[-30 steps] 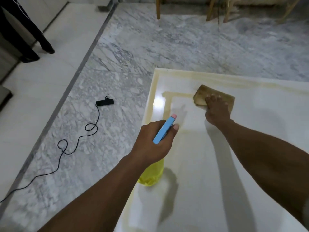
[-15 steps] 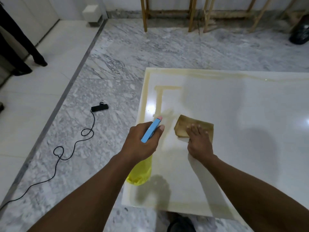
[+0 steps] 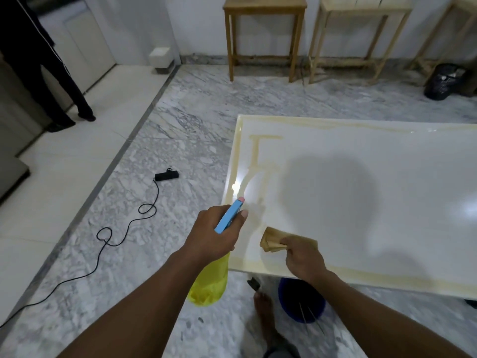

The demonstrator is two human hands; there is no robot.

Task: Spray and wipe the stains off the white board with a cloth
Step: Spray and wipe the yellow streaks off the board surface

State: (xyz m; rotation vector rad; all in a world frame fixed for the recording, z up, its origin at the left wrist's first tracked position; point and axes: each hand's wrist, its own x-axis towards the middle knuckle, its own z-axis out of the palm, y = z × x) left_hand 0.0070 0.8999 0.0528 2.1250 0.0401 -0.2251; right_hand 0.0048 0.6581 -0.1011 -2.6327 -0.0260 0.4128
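Reading anything off the spray bottle (image 3: 208,284) is beyond me: I get only its yellow body and blue trigger head, and any label is turned away or under the fingers. The left hand (image 3: 214,235), at about 6 o'clock in my view, is wrapped round the bottle's neck with the fingers curled. One fingertip shows beside the trigger, and the nozzle points toward 1 o'clock over the board's corner.

The white board (image 3: 374,202) lies flat, filling the view from centre out to 3 and 4 o'clock, its right end cut off by the frame. Yellowish stains (image 3: 254,153) band its edges and draw a smeared corner shape at 12 o'clock from the left hand. A broad shadow dulls the middle.

The tan cloth (image 3: 272,240) sits bunched on the board near its near-left corner, at 5 o'clock. The right hand (image 3: 304,259) grips it, fingers curled over its right side, wrist bent down to the surface.

Under the board's near edge a blue bucket (image 3: 302,304) is half hidden, with a bare foot (image 3: 263,310) beside it. A black cable (image 3: 124,228) loops across the marble floor (image 3: 193,112) at 8 o'clock.
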